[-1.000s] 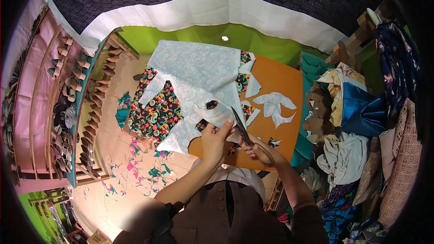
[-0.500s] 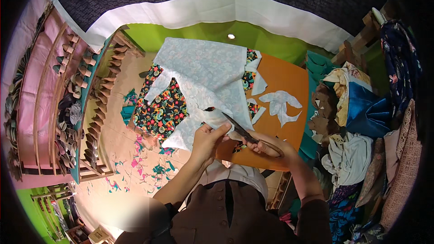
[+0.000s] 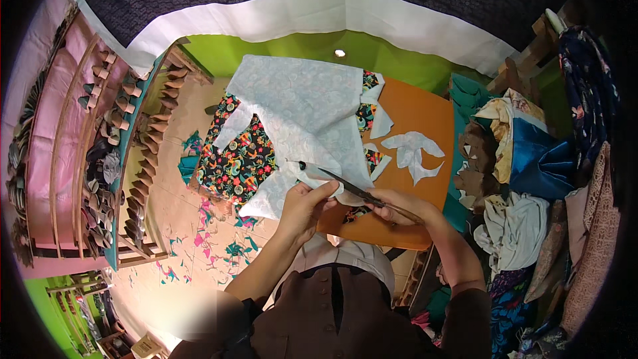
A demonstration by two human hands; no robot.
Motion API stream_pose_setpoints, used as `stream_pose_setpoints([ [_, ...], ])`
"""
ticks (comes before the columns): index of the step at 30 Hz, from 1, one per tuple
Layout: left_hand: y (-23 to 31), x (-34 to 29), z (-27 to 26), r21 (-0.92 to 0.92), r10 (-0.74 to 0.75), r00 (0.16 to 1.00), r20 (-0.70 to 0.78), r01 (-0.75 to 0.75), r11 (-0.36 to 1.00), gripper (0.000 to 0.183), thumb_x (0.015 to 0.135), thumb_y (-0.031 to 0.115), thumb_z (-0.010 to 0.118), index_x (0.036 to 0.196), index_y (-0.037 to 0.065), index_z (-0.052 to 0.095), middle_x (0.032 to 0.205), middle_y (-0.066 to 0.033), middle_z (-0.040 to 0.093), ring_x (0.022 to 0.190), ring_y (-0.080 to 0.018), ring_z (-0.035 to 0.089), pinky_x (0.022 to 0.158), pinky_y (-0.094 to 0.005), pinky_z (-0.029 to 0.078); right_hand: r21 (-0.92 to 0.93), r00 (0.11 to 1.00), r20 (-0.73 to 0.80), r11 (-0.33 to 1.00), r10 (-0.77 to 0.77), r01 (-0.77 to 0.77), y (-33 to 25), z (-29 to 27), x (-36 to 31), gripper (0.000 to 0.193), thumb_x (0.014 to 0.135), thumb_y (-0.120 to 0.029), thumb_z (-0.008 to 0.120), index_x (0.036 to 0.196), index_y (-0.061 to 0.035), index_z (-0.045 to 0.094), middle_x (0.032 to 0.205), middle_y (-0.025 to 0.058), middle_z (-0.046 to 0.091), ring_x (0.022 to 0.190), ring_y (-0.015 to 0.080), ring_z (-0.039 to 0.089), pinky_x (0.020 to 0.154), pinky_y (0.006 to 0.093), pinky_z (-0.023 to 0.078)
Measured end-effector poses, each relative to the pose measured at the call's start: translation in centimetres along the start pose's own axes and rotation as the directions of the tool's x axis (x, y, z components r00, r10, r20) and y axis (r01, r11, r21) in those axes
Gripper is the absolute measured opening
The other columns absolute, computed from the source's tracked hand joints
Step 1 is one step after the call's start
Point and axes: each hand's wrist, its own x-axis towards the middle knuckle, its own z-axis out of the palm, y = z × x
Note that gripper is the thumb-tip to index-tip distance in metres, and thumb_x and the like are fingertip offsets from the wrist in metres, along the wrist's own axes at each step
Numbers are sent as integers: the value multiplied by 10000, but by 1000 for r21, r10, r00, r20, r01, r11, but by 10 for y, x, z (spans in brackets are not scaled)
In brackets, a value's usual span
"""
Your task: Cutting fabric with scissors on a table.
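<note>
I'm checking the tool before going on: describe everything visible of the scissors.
The scissors are long and slim, with dark blades that look metal and brownish handles partly hidden by the right hand, which grips them. They slant across the pale cloth, tips toward upper left, handles toward lower right above the orange tabletop. The blades look close together; whether they are fully shut cannot be told.

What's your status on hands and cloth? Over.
Right hand gripping scissors. Left hand pinching white-backed cloth near the blades. White cutout off to the right, out of the way.
</note>
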Motion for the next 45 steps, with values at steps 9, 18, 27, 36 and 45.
stream_pose_setpoints([
  [9,-4,-3,14,-36,174,975,-135,-180,983,178,765,125,629,877,15,545,756,-29,582,669,-85,549,598,-193,463,465,943,26,831,332,-306,2,-2,2,340,845,-374,464,915,-41,450,675,-46,360,519,12,330,445,126,285],
  [18,-13,7,23,34,564,800,-203,-570,821,196,782,143,619,907,16,539,788,-35,577,646,-51,489,575,-175,392,352,994,-17,930,-107,106,0,23,-4,505,795,-582,392,966,-107,402,686,-60,318,533,23,266,449,158,233],
  [27,-9,15,9,334,543,815,-203,-464,821,172,784,126,615,897,16,546,768,2,554,589,-12,411,496,-170,326,286,975,-18,933,-223,219,4,24,11,531,784,-562,426,1038,-97,390,721,-67,318,600,30,287,518,160,264],
  [36,-3,8,8,228,544,823,-163,-505,833,151,778,77,612,896,9,545,811,-17,579,680,-43,494,601,-170,381,308,970,-68,930,232,-200,-21,8,28,624,689,-648,494,919,-72,429,686,-64,341,540,8,318,455,134,250],
  [45,4,10,13,228,522,836,-169,-482,846,139,774,90,622,857,4,550,731,5,570,567,-15,448,482,-163,339,130,994,-60,986,-93,100,-20,7,23,575,678,-607,536,863,-74,424,643,-72,351,506,9,322,432,144,261],
])
